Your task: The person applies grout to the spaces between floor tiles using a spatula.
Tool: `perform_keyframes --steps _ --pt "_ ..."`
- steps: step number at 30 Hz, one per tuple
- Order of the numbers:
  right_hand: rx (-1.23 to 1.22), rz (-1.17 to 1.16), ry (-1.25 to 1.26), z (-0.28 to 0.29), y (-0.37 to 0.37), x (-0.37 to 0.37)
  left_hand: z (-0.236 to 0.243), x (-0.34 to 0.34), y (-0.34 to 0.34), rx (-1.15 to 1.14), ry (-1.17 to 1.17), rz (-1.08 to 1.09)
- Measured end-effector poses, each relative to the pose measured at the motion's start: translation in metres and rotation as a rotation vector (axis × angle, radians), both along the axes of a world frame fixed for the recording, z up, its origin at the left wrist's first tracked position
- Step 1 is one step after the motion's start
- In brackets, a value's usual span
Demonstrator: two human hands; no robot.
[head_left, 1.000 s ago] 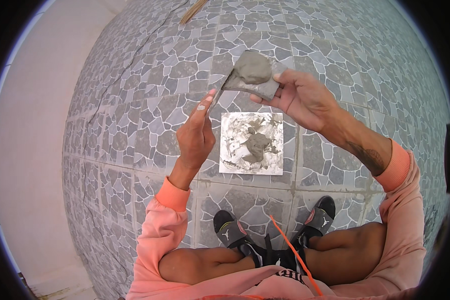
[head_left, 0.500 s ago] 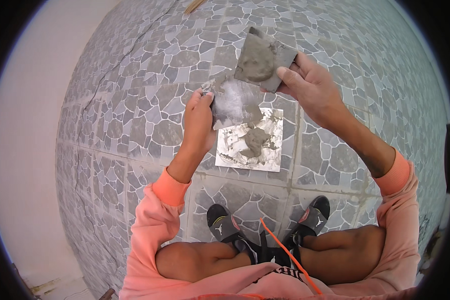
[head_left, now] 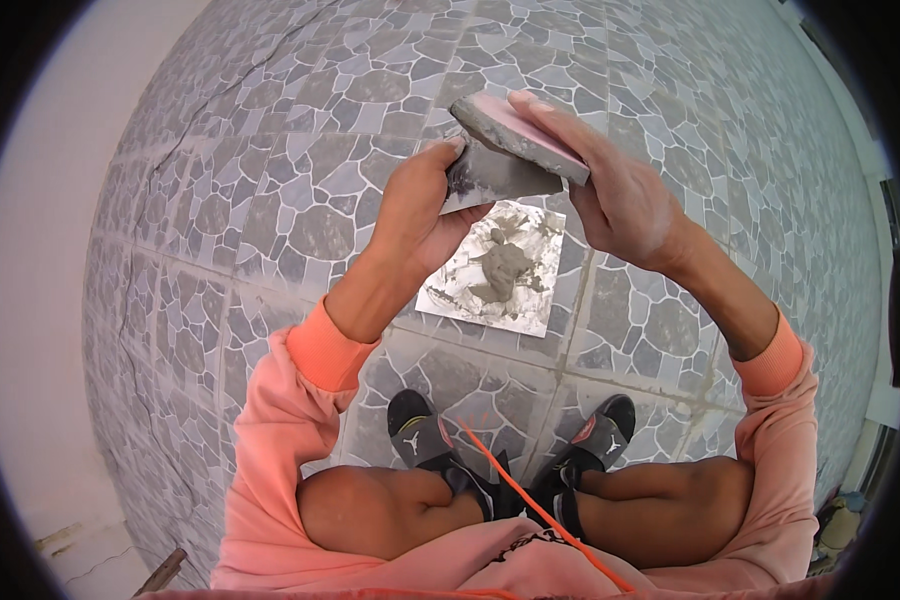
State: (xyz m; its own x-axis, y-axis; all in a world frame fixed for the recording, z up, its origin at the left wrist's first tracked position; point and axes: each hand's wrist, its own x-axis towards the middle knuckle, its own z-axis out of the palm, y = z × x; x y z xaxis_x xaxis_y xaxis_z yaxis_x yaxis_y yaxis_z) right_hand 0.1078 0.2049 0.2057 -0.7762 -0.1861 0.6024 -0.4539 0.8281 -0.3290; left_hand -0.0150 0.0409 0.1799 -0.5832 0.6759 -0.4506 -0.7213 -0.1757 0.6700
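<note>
A flat metal scraper (head_left: 500, 178) with a wide blade is gripped in my left hand (head_left: 415, 210), thumb on its upper left edge. My right hand (head_left: 632, 205) holds a small square slab (head_left: 535, 132), pale pink on the side facing up, with a rough grey edge. The slab is tilted, its mortar-covered side turned down toward the blade; they overlap, and exact contact is hard to make out. Below the hands, a white square tile (head_left: 440, 302) lies on the floor, smeared with mortar and bearing a grey mortar heap (head_left: 507, 268).
Grey stone-patterned floor tiles (head_left: 320, 232) surround me, with a dark crack-like line along the left. A pale wall (head_left: 30, 250) rises at the left. My feet in dark sandals (head_left: 605, 435) stand just nearer than the white tile. An orange cord (head_left: 510, 478) hangs in front of me.
The slab has tipped over, so its mortar side now faces down and its pink side shows. My hands have come together, the scraper moving up and under the slab.
</note>
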Motion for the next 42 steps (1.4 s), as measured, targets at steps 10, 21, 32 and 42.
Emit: perform_keyframes --steps 10,21,32,42 --pt "0.102 0.026 0.093 -0.007 0.002 0.001 0.011 0.016 -0.002 0.162 0.117 0.024" --pt "0.183 0.015 0.090 -0.006 0.013 0.005 -0.004 0.020 0.006 0.343 0.245 0.091" --pt "0.258 -0.132 0.113 -0.008 0.025 0.008 0.000 0.020 0.009 0.266 0.273 0.233" --pt "0.313 -0.218 0.074 -0.014 0.031 0.009 -0.011 0.016 0.006 0.194 0.316 0.226"
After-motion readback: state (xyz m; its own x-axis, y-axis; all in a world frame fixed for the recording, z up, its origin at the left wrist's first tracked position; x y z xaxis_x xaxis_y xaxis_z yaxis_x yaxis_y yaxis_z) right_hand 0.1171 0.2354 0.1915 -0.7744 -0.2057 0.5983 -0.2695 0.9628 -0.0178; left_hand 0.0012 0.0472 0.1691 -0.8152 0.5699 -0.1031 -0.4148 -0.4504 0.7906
